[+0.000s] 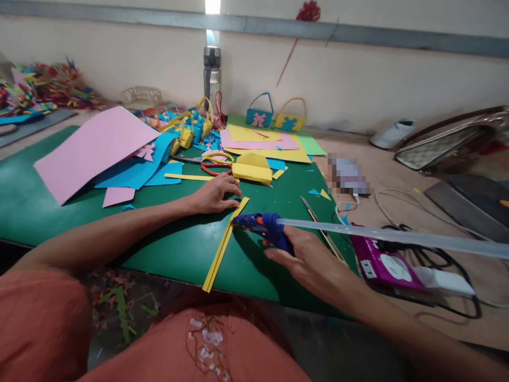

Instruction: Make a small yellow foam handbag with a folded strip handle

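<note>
My right hand point(306, 254) is wrapped round the grip of a blue hot glue gun point(274, 225). A long translucent glue stick point(377, 232) runs out of its back to the right. The gun's nozzle is at a creased yellow paper strip point(219, 257), which lies slantwise on the green mat point(167, 239). Beside the strip's far end rests my left hand point(217, 193), palm down, fingers apart and slightly bent, the thumb close to the strip. I cannot tell whether the thumb presses it. Another thin yellow strip point(185, 176) passes behind this hand.
Scissors point(217, 163) and a folded yellow paper piece point(252, 168) lie behind my left hand. A craft knife point(324, 228) is right of the glue gun. Pink sheets point(95, 146), small paper bags point(260, 116) and a purple power strip point(392, 262) with cables surround the work area.
</note>
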A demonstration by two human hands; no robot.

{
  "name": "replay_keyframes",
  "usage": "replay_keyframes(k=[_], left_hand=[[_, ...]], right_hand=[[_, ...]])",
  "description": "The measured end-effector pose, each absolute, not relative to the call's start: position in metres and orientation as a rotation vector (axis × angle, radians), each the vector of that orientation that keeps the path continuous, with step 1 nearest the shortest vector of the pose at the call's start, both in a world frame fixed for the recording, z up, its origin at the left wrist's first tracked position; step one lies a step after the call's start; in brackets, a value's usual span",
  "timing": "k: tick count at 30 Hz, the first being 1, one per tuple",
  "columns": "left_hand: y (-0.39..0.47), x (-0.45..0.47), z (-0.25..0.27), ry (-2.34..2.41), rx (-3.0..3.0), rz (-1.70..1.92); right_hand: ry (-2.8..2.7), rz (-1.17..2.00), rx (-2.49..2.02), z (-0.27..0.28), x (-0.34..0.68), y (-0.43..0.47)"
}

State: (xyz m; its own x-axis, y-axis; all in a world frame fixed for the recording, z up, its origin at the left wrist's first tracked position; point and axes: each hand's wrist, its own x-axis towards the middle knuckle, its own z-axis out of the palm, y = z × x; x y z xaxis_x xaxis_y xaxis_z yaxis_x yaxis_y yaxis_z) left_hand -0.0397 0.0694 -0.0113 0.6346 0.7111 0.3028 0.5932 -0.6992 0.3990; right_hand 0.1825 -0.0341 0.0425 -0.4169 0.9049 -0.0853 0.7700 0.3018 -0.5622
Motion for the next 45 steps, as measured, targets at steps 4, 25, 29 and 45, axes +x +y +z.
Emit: replay_keyframes(k=[4,25,29,45], left_hand=[[0.07,-0.037,-0.009,1.161,2.556,0.584],[0.108,-0.005,0.006,0.999,2.446,0.204],[0.114,-0.001,0.003,1.025,2.547,0.268],[0.098,-0.027,-0.022,0.808,2.576,0.749]], right_hand=[[-2.35,0.773,-1.595,0.042,0.182,-0.037],[-2.387,0.825,-1.814,0.037,0.185,-0.041],[-2.381,0.795,-1.799,0.038,0.184,-0.035],[-2.283,0.853,-1.519,0.036,0.189,-0.018]])
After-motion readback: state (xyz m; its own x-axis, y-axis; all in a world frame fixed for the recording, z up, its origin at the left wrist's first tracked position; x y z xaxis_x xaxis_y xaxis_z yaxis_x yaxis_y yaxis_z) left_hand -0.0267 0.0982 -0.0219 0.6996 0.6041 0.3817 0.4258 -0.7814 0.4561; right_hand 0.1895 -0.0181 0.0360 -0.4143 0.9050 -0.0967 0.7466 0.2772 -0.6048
